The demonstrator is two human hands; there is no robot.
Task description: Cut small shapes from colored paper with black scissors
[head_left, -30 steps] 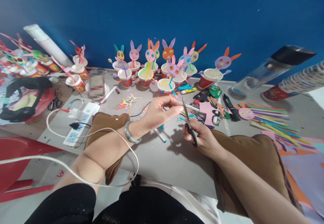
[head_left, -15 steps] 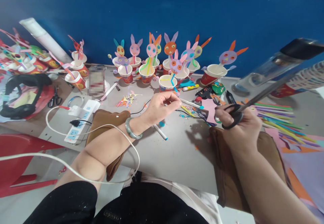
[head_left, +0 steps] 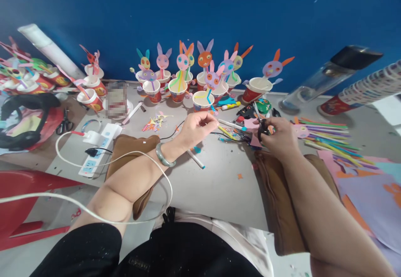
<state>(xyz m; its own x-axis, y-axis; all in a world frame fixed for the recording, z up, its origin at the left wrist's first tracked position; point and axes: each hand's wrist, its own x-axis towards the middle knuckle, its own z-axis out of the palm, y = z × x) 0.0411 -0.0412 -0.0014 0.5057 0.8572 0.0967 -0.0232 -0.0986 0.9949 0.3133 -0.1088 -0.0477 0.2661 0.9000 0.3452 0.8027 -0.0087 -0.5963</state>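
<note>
In the middle of the table, my left hand (head_left: 197,130) is closed in a pinch; whatever lies between thumb and forefinger is too small to make out. Just beyond it stands a paper cup (head_left: 203,100) with a pink rabbit figure (head_left: 212,80) on a blue straw. My right hand (head_left: 280,139) grips black-handled scissors (head_left: 263,130), their blades pointing away toward the wall. Pink paper scraps (head_left: 251,124) lie beside the scissors. A white marker (head_left: 196,159) rests on the table near my left hand.
Several rabbit cups (head_left: 177,90) line the blue wall. Stacked paper cups (head_left: 363,91), a clear bottle (head_left: 327,78), colored sticks (head_left: 332,137) and paper sheets (head_left: 366,193) lie right. A power strip (head_left: 102,149) sits left, and a white cable (head_left: 138,222) crosses in front of my left arm.
My right hand has moved left and turned the scissors, whose blades pointed up to the right before and now point toward the wall. My left hand keeps its pinch in nearly the same place.
</note>
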